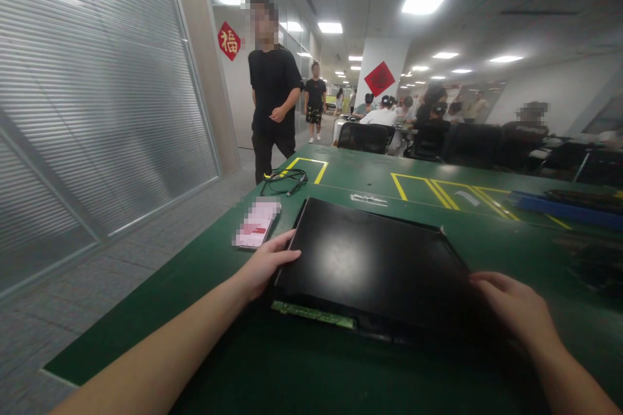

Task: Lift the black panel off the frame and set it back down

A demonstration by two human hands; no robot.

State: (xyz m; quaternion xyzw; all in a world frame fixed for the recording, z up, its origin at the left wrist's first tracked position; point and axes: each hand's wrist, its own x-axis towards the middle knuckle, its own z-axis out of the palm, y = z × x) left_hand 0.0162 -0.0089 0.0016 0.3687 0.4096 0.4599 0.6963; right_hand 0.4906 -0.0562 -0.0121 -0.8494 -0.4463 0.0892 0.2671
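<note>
A black LCD screen panel (pixel 374 266) is in front of me, over the green table, its glossy face up and reflecting a light. Along its near edge shows a strip of green circuit board (pixel 314 315). My left hand (pixel 267 264) grips the panel's left edge, thumb on the face and fingers round the side. At the right edge my right hand (pixel 516 305) pinches the frame near the corner; its lower fingers are in shadow. Whether the panel rests on the table or is slightly lifted, I cannot tell.
A phone (pixel 257 224) with a lit screen lies left of the panel, and a coiled black cable (pixel 287 178) behind it. Yellow tape marks the green tabletop (pixel 341 172). A blue tray (pixel 559 211) holds dark items at right. A person (pixel 275 84) walks beyond the table's left side.
</note>
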